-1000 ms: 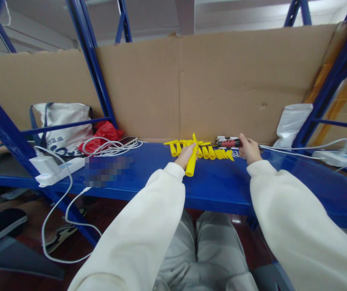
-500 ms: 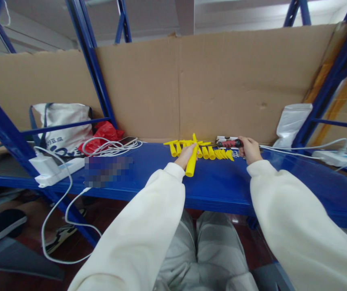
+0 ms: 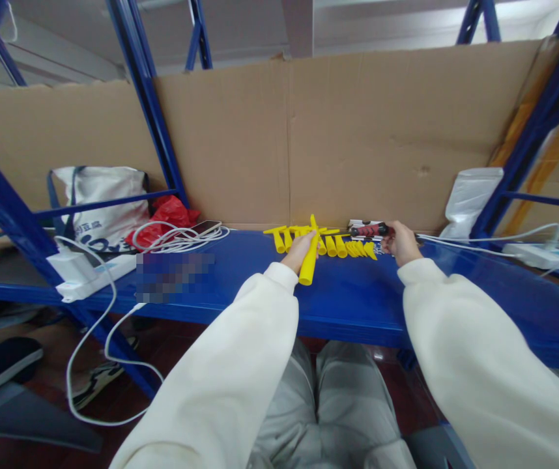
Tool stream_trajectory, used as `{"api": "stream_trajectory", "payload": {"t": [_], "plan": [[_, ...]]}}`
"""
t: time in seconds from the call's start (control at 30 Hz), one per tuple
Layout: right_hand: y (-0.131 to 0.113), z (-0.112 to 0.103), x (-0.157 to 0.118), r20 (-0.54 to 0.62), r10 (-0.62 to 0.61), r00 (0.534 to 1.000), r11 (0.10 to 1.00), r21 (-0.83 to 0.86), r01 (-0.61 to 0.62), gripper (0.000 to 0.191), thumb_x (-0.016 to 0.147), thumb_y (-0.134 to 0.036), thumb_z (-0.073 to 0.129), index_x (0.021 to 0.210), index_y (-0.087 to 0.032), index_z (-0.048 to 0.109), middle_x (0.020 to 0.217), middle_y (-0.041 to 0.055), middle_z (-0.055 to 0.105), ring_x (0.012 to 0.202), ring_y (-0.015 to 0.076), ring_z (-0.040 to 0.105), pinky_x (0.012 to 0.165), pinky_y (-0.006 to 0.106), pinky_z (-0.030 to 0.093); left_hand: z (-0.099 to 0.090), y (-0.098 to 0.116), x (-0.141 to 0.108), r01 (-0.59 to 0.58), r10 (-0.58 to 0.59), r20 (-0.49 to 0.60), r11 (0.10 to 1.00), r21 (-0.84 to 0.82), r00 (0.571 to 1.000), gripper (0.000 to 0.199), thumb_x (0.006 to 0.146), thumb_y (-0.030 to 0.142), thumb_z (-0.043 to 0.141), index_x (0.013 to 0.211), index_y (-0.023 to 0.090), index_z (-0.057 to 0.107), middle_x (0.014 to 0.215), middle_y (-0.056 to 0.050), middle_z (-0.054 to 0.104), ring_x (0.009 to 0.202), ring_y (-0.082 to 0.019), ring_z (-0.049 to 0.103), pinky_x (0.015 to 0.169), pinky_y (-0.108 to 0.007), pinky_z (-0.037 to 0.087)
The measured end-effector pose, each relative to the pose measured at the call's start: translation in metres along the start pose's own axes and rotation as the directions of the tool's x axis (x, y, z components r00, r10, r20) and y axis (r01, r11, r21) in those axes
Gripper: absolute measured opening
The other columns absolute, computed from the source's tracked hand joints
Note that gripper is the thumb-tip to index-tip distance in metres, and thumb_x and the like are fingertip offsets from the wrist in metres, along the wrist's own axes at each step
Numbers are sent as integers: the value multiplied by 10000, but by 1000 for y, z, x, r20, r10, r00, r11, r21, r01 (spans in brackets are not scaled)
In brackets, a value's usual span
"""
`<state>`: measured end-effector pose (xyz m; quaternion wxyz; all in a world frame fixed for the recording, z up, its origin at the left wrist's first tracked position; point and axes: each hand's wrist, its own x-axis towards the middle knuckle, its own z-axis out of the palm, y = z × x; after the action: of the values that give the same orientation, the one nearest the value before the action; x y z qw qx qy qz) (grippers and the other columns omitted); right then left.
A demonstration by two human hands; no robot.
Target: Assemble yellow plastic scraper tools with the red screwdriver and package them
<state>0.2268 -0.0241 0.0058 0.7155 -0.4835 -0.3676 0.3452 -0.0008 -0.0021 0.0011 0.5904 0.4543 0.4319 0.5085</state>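
My left hand (image 3: pixel 299 251) is closed around a yellow plastic part with a tapered tube handle (image 3: pixel 308 267), its wide end pointing toward me. In my right hand (image 3: pixel 403 243) is a red and black screwdriver (image 3: pixel 371 230), gripped at the end of its handle. The screwdriver lies level, and its shaft runs left to the upper part of the yellow piece; the tip's exact contact is too small to make out. Behind my left hand lie several similar yellow parts (image 3: pixel 341 246) in a row. Small flat yellow pieces (image 3: pixel 358 249) sit to their right, beside tiny metal bits (image 3: pixel 380 248).
A blue shelf table (image 3: pixel 358 299) carries everything, with a cardboard wall (image 3: pixel 358 130) behind. To the left are a cloth bag (image 3: pixel 103 202), a red plastic bag (image 3: pixel 169 216), coiled white cable (image 3: pixel 176 240) and a power strip (image 3: pixel 98 277). A white pouch (image 3: pixel 472 202) stands right.
Almost nothing has moved. The fingers of my right hand have shifted slightly on the screwdriver's handle, while the yellow part stays in place in my left hand.
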Motion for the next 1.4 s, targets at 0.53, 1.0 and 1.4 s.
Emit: {"api": "stream_trajectory", "payload": {"t": [0.53,1.0,1.4], "plan": [[1,-1,0,-15,-29,999,999,-29,28,351,836,-513,677,720,-246,481,409,-63,426,301,113,337,283,240,203,-3,-2,5,8,-7,36,1000,-21,999,294,1002,243,510,725,169,575,457,43,496,319,-80,394,403,-214,315],[1,-2,-1,-11,3,1000,1000,-22,-3,415,838,-529,712,696,-260,429,389,-103,312,289,96,283,283,238,198,-2,-2,5,17,-16,7,1000,-18,1000,228,1000,247,506,851,142,644,428,50,492,306,-88,404,385,-215,324],[1,-1,-2,-2,-43,999,997,-66,43,397,810,-513,747,727,-252,459,420,-99,346,309,95,309,292,239,220,-1,3,-3,24,-24,-9,1000,14,1000,257,1016,226,476,820,146,621,425,48,486,320,-92,412,399,-218,321]]}}
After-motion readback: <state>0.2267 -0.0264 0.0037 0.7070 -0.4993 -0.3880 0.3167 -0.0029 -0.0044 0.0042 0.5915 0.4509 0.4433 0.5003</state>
